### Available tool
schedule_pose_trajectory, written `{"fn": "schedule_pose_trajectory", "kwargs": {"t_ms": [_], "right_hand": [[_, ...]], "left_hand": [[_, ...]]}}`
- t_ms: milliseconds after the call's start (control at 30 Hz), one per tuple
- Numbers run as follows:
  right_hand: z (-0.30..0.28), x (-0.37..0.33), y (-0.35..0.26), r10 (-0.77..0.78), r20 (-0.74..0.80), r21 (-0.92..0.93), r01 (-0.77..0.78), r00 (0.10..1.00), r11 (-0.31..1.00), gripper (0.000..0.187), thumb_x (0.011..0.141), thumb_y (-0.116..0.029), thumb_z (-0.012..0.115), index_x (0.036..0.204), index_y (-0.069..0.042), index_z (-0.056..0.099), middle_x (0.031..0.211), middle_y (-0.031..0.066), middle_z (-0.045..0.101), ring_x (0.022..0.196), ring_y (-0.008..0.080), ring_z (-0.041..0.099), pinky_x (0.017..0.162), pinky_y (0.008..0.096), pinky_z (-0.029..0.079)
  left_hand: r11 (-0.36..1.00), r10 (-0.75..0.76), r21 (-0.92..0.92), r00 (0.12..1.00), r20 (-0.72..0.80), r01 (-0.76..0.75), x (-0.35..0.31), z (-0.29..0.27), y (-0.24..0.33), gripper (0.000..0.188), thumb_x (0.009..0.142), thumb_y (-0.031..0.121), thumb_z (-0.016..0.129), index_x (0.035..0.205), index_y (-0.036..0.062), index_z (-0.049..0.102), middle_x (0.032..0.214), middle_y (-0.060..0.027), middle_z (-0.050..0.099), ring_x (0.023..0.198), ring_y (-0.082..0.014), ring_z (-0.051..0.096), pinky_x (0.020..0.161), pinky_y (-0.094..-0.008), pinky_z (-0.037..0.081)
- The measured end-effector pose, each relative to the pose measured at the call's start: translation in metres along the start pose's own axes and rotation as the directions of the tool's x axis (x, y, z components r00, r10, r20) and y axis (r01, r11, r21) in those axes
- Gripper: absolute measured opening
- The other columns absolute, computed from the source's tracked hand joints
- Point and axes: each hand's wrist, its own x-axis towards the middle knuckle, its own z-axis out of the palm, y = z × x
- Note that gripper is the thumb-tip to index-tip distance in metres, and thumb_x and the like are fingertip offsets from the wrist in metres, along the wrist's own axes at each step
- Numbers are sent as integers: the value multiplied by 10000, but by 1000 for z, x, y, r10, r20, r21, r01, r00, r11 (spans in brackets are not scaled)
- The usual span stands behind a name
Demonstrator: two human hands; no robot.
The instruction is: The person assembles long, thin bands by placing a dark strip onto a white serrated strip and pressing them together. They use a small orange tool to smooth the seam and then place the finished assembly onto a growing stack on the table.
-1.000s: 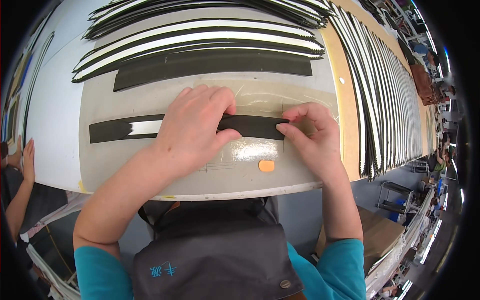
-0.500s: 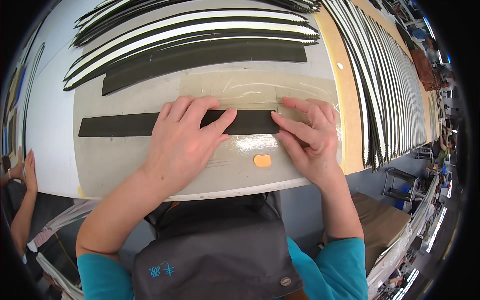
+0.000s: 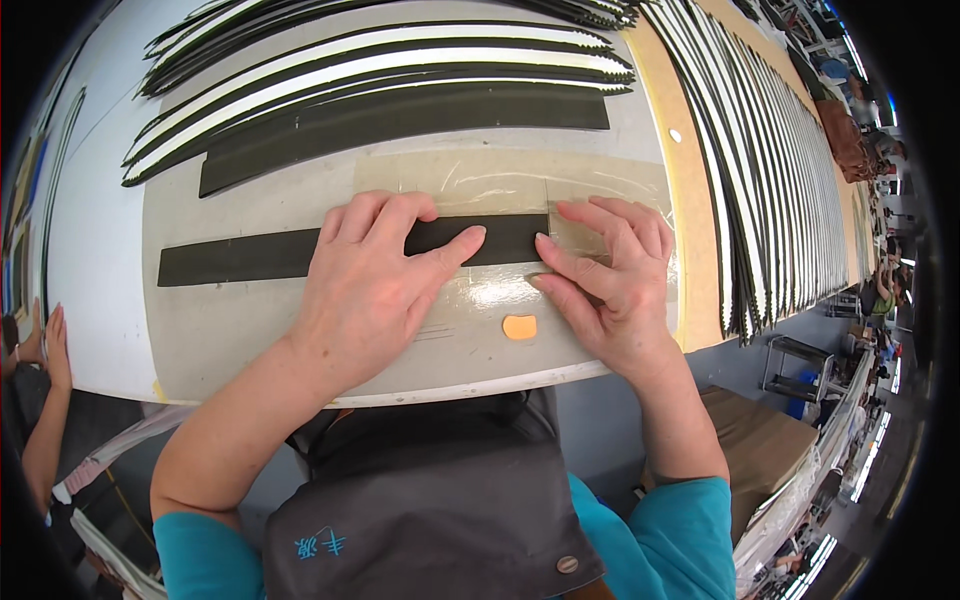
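Head view: black strip [image 3: 510, 240] flat under spread left hand [image 3: 355, 285], middle hidden; right hand [image 3: 615, 275], fingers parted, at right end.

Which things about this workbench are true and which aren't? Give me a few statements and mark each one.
1. The left hand lies over part of a dark strip. True.
2. The right hand is at the strip's left end. False: it is at the right end.
3. A small orange piece lies nearer the person than the strip does. True.
4. The strip's upward face is white. False: what shows is dark.
5. More striped pieces lie in a row right of the hands. True.
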Motion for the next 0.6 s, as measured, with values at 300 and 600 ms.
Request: {"fn": "schedule_pose_trajectory", "kwargs": {"t_ms": [300,600], "right_hand": [[1,3,3,-16,25,-83,18,1000,996,233,747,-225,863,977,-200,834,1261,29,699,1254,287,581,1114,510,339],[4,0,3,27,-20,-64,-28,999,998,185,742,-187,873,925,-189,844,1242,55,709,1236,322,582,1098,508,344]], "left_hand": [[1000,-8,-16,1000,-3,8,-4,4,-1,440,814,27,699,1227,165,760,1179,-106,597,1086,-316,549,943,-432,454],[995,-97,-20,995,-19,97,-48,-25,-27,384,829,47,754,1207,114,750,1317,-64,630,1161,-305,558,954,-420,465]]}}
